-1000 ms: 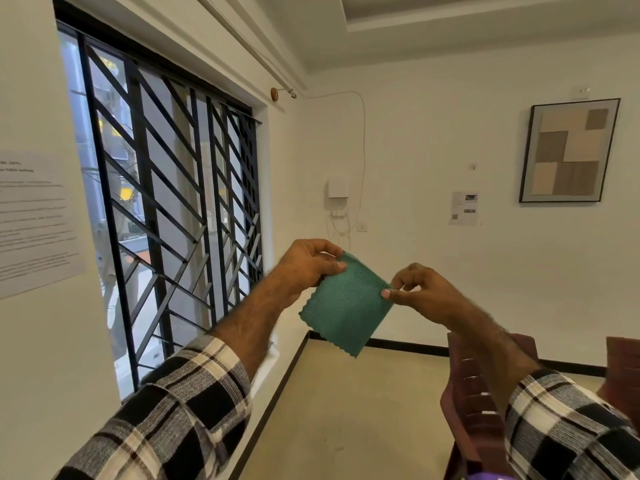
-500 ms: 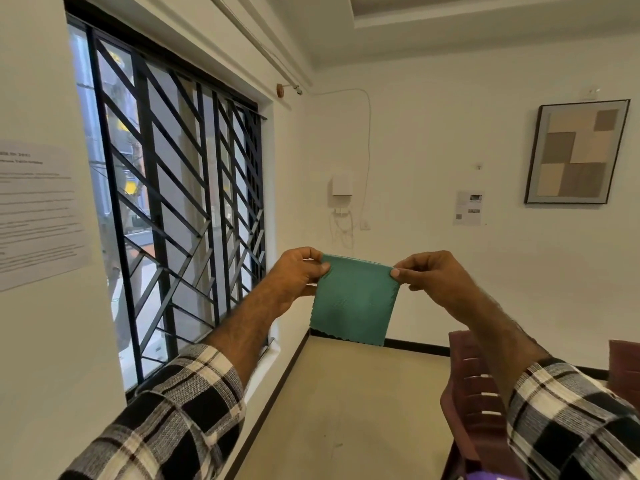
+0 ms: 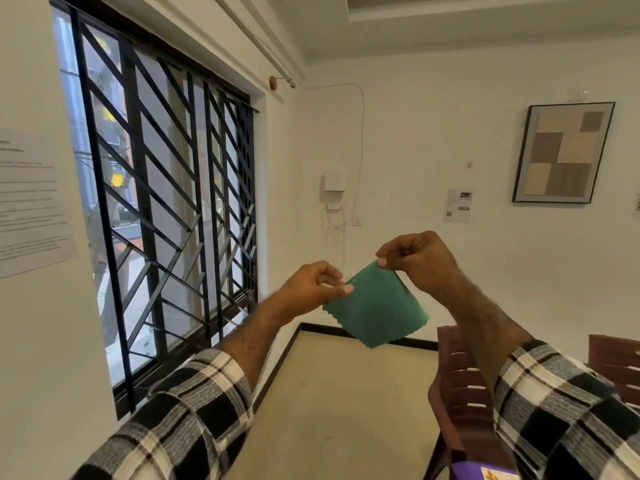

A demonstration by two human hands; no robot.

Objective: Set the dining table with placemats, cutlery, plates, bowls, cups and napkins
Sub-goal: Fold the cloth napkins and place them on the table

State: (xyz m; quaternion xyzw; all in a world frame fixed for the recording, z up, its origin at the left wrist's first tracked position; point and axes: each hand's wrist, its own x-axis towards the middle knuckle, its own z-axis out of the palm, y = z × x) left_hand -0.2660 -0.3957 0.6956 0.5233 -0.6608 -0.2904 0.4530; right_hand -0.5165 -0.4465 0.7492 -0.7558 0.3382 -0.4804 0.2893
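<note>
A small green cloth napkin (image 3: 377, 308) with a zigzag lower edge hangs in the air in front of me, tilted like a diamond. My left hand (image 3: 311, 285) pinches its left corner between thumb and fingers. My right hand (image 3: 417, 259) is higher and pinches the top corner. Both arms wear a black and white checked shirt. The dining table is out of view.
A barred window (image 3: 166, 209) fills the wall on the left. Dark red plastic chairs (image 3: 460, 393) stand at the lower right, with a purple object (image 3: 485, 471) at the bottom edge. A framed picture (image 3: 562, 152) hangs on the far wall. Beige floor (image 3: 339, 393) lies below.
The napkin has turned from hanging flat and level to a tilted diamond. My right hand rose and my left hand dropped a little while both kept their pinch.
</note>
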